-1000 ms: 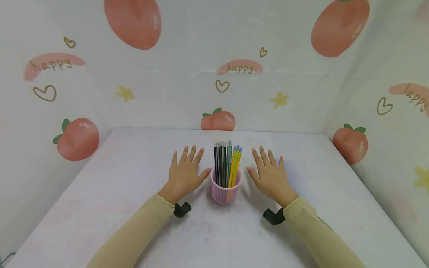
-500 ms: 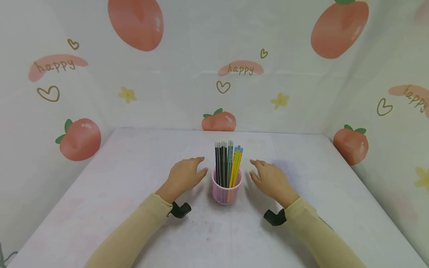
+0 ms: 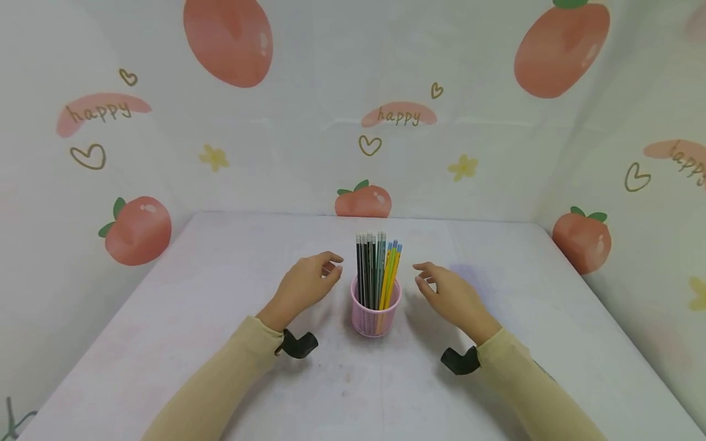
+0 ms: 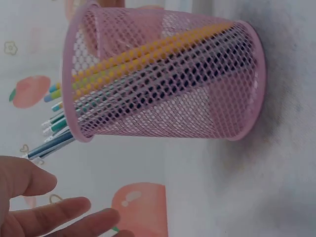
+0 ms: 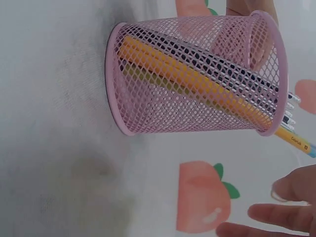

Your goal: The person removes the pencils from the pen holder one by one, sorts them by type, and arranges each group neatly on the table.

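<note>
A pink mesh pencil cup [image 3: 375,321] stands upright between the two hands in the head view. Several pencils [image 3: 378,269] lean in it, dark and green ones on the left and yellow ones on the right, with their eraser ends up. To the left of the cup, the left hand [image 3: 304,282] hovers with relaxed, bent fingers and holds nothing. On the other side the right hand [image 3: 449,294] is held much the same way, also holding nothing. Both wrist views show the cup's mesh wall [image 4: 163,113] apart from the fingers, with the right thumb [image 5: 294,185] near the pencil tops.
The cup stands on a white-covered table [image 3: 353,398]. Behind it hangs a white backdrop [image 3: 309,153] printed with peaches, hearts and flowers. A black wrist mount [image 3: 299,345] sits at the left cuff, another mount [image 3: 460,361] at the right. A thin cord [image 3: 22,419] shows at lower left.
Both hands went from flat with spread fingers to lifted, with fingers bent inward toward the cup. The cup and pencils stayed put; the head view shifted slightly.
</note>
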A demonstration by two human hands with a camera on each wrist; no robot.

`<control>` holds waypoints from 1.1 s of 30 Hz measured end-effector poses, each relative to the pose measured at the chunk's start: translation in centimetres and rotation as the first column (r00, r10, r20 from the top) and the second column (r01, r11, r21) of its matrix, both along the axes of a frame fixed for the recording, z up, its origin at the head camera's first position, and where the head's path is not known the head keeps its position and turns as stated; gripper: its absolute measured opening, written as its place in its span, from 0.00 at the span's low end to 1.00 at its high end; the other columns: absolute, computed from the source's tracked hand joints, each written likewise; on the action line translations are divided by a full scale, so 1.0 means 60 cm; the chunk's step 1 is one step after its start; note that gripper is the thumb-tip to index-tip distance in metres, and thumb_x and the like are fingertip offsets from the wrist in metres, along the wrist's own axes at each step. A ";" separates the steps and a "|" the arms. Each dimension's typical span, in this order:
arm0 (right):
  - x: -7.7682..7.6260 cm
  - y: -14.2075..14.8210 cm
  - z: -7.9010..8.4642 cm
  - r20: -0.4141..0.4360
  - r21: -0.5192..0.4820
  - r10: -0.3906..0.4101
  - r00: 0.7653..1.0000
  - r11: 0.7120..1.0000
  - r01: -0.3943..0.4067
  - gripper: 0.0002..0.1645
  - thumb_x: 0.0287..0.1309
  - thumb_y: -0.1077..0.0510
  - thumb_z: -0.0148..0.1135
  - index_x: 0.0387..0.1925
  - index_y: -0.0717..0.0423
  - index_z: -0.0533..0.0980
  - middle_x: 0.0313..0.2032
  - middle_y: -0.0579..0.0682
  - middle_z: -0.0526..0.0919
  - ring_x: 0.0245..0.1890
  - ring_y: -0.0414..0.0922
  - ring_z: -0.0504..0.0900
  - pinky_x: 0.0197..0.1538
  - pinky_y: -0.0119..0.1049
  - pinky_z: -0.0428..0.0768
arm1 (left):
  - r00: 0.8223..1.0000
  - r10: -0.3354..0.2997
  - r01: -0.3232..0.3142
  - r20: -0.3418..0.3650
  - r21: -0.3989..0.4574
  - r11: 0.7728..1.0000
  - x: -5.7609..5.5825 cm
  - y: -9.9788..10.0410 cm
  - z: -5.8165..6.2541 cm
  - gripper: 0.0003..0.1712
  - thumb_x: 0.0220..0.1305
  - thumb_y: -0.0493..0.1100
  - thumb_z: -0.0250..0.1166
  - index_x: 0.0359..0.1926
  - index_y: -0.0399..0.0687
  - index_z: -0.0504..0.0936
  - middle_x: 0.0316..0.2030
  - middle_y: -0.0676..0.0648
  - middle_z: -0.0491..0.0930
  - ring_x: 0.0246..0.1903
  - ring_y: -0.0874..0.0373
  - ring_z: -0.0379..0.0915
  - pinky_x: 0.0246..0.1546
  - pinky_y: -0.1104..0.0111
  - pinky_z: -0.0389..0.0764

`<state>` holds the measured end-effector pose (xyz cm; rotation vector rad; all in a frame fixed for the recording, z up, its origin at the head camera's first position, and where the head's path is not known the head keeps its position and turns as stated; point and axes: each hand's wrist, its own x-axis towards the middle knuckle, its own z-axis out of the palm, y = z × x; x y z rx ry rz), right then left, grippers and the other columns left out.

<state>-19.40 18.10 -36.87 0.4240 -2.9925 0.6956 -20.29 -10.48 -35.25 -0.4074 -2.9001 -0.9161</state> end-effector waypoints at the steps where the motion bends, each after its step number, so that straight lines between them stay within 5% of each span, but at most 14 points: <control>1: 0.000 0.000 0.000 0.005 -0.026 -0.001 1.000 1.000 0.001 0.25 0.70 0.47 0.50 0.64 0.49 0.69 0.52 0.52 0.82 0.53 0.52 0.81 0.50 0.53 0.80 | 1.000 -0.002 0.002 0.003 0.026 1.000 0.001 0.000 0.003 0.17 0.69 0.49 0.55 0.54 0.53 0.80 0.43 0.50 0.85 0.45 0.54 0.80 0.44 0.57 0.81; 6: 0.002 0.002 0.000 -0.026 -0.177 0.044 0.999 0.983 -0.048 0.31 0.71 0.42 0.48 0.69 0.49 0.62 0.59 0.54 0.77 0.57 0.54 0.78 0.58 0.55 0.77 | 0.999 -0.019 0.015 0.027 0.168 0.986 0.001 -0.001 0.010 0.16 0.69 0.46 0.56 0.54 0.51 0.80 0.41 0.49 0.84 0.44 0.54 0.81 0.43 0.59 0.81; 10: 0.001 0.002 -0.003 -0.063 -0.312 0.120 0.991 0.941 -0.134 0.37 0.72 0.42 0.47 0.74 0.51 0.52 0.66 0.57 0.69 0.63 0.57 0.72 0.63 0.58 0.71 | 0.999 -0.040 0.031 0.025 0.276 0.961 -0.001 0.001 0.010 0.15 0.69 0.44 0.58 0.55 0.49 0.79 0.43 0.48 0.84 0.44 0.52 0.82 0.44 0.59 0.82; 21: 0.002 -0.003 -0.017 -0.012 -0.526 0.294 0.956 0.811 -0.256 0.49 0.69 0.53 0.54 0.76 0.41 0.35 0.75 0.56 0.49 0.72 0.61 0.56 0.67 0.64 0.60 | 0.983 -0.166 0.091 0.074 0.589 0.803 -0.005 0.012 0.003 0.25 0.65 0.39 0.64 0.62 0.40 0.71 0.54 0.37 0.78 0.53 0.44 0.77 0.55 0.54 0.79; 26: 0.002 -0.009 -0.033 0.010 -0.590 0.340 0.940 0.761 -0.269 0.49 0.67 0.49 0.55 0.76 0.40 0.36 0.74 0.59 0.48 0.72 0.64 0.54 0.67 0.66 0.59 | 0.977 -0.174 0.052 0.121 0.658 0.751 -0.010 0.018 -0.005 0.26 0.64 0.37 0.64 0.62 0.38 0.70 0.53 0.35 0.77 0.52 0.44 0.77 0.55 0.56 0.79; 33: 0.010 -0.013 -0.045 0.053 -0.617 0.380 0.924 0.739 -0.268 0.54 0.63 0.52 0.61 0.77 0.42 0.36 0.73 0.62 0.50 0.70 0.67 0.56 0.66 0.66 0.62 | 0.976 -0.175 0.044 0.125 0.681 0.731 -0.012 0.029 -0.013 0.27 0.61 0.37 0.67 0.61 0.36 0.71 0.52 0.35 0.78 0.50 0.45 0.78 0.53 0.59 0.81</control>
